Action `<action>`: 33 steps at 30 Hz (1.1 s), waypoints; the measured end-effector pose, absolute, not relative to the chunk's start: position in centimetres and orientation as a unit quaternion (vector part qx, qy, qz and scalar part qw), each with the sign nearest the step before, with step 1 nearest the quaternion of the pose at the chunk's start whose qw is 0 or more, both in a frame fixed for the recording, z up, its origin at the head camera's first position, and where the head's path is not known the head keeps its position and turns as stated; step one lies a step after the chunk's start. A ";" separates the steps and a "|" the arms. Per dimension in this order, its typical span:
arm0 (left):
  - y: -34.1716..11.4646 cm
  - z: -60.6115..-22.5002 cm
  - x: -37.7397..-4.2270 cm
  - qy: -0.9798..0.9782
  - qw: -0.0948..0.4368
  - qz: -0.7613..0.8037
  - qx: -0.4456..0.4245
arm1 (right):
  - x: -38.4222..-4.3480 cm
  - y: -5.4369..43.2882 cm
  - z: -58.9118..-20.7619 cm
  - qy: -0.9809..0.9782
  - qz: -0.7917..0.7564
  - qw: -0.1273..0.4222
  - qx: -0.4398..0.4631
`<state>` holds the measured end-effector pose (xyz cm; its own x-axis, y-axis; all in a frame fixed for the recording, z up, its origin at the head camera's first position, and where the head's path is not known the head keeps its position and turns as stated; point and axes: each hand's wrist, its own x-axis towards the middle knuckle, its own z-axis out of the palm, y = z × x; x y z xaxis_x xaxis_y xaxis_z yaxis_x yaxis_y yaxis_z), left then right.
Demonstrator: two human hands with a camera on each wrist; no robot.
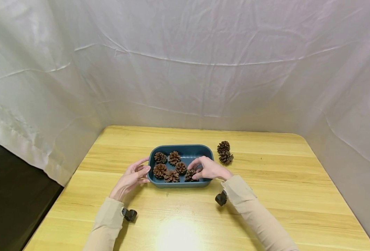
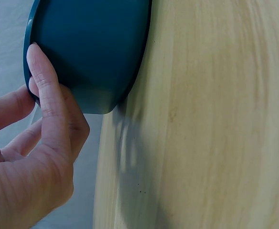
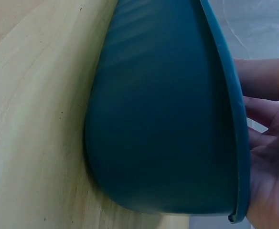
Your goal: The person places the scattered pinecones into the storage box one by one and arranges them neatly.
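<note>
A dark teal oblong bin stands on the table with several brown pine cones in it, most of them toward its left half. My left hand grips the bin's left end, and the left wrist view shows a fingertip and thumb at the rim. Over the bin's right front part, my right hand reaches inside and pinches a pine cone between thumb and fingers. From the right wrist, the bin's outer wall hides that cone and the fingertips.
Two more pine cones, one behind the other, lie on the table just right of the bin. The wooden table is bordered by pale hanging cloth at the back and sides. A dark surface shows at left.
</note>
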<state>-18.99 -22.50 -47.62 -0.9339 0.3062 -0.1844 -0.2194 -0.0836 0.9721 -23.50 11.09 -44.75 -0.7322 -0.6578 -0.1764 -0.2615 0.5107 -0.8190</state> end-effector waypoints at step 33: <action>-22.5 -47.8 -19.1 0.656 0.181 0.732 0.022 | -23.4 10.8 -45.0 0.840 -0.408 0.227 -0.276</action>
